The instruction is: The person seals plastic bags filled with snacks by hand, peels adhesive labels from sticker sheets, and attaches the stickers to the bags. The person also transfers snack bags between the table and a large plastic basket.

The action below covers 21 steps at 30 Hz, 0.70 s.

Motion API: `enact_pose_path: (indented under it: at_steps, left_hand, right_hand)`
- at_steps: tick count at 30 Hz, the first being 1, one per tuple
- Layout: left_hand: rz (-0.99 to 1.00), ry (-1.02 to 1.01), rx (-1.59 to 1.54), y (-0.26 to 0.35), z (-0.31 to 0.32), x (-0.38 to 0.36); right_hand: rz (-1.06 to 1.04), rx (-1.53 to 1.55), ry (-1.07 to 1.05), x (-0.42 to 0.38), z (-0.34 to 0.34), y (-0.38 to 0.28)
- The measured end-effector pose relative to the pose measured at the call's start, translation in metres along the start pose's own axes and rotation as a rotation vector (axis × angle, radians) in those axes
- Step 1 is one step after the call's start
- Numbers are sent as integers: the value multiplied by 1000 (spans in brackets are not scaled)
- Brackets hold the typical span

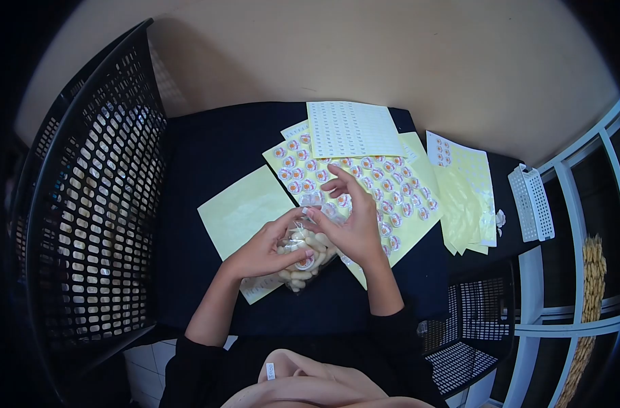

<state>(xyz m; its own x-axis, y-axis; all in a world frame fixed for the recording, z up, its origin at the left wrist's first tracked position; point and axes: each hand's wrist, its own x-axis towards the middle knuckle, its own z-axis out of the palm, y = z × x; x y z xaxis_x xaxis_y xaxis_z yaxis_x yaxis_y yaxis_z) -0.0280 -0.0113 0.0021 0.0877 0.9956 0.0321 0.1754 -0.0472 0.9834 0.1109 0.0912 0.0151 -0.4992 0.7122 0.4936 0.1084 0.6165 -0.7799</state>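
Observation:
A clear plastic bag of pale, finger-shaped snacks [297, 279] is held low over the table by my left hand [263, 250]. Its thumb lies across the front, beside a round printed sticker [306, 262] on the bag. My right hand [354, 221] is at the top of the bag, its fingers spread and raised away from the thumb. The right thumb tip meets the left fingertips at a small white piece, too small to make out. Under and behind the hands lies a yellow sheet of round stickers [408, 194].
A white sheet of small printed labels [354, 129] overlaps the sticker sheet. A plain yellow sheet [238, 204] lies left. A tall black basket [95, 204] stands left, another black basket [463, 333] lower right. More sheets [463, 204] and a white basket [531, 202] are right.

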Motion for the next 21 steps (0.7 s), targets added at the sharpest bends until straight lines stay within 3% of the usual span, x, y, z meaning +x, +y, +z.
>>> enact_pose_path:
  at_steps: [6,12,16,21]
  left_hand:
    - [-71,-77,-116,2,0,1]
    - [-101,-107,-175,-6,0,-2]
    - [-140,-146,-10,3,-1,-2]
    - [-217,-207,-113,9,-6,-2]
  right_hand:
    - [269,251,-294,-5,-5,1]
    - [260,362,-394,-3,-15,-6]
    - [289,455,-407,-3,-18,-8]
    - [288,405,-325,-4,-15,-12]
